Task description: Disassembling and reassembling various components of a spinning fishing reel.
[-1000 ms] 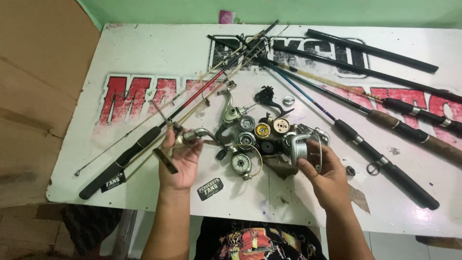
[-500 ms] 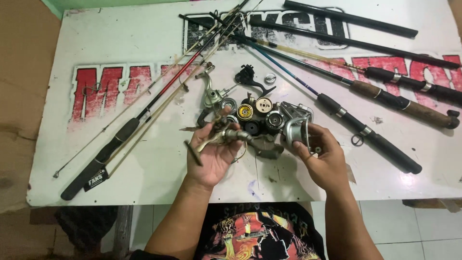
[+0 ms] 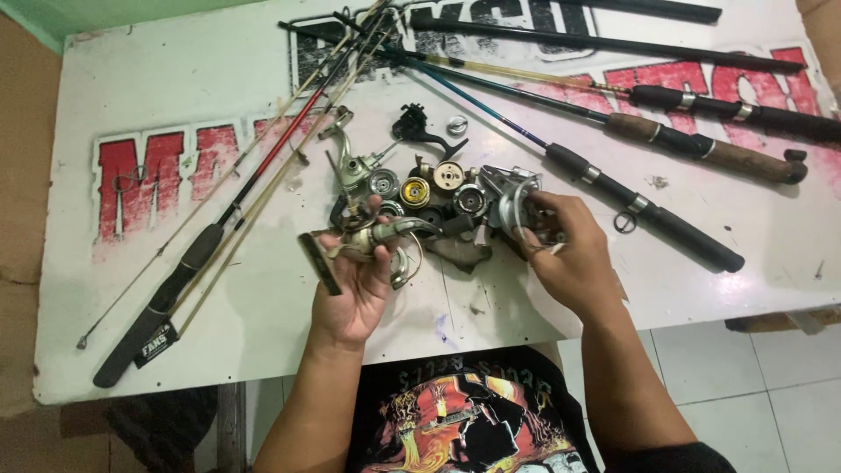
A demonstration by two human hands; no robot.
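Head view shows a silver reel gripped in the right hand, just above the table edge. It looks metal, so probably heavy for its size and stiff, but its thin wire bail seems easy to bend; the solid body is the safer place to hold. The left hand closes around a second reel by its foot, palm up. Between and behind them lie loose spools. Rods rest further out, well apart.
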